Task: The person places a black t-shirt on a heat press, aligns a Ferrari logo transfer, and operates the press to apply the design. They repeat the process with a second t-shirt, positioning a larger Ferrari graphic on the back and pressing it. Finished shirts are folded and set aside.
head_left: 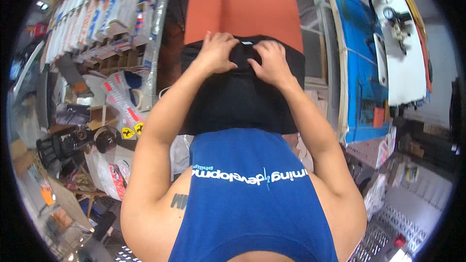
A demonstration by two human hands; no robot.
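Note:
A black garment (238, 102), apparently a shirt, lies over the near part of an orange flat board (242, 14). A small white label (247, 43) shows at its neckline. My left hand (219, 54) rests on the cloth just left of that label, thumb spread from bent fingers. On the other side, my right hand (273, 62) touches the cloth in the same way, its thumb pointing inward. Both sets of fingertips lie close to the neckline; any fold under them is hidden. The garment's near edge reaches my blue top (242, 165).
A rack of white boxes (97, 14) stands at the left, above cluttered bags and rolls (104, 138). To the right is a blue-meshed frame (359, 58). Beyond it, a pressure gauge (389, 13) sits on a white surface (403, 77). Pale metal framing (327, 34) runs beside the board.

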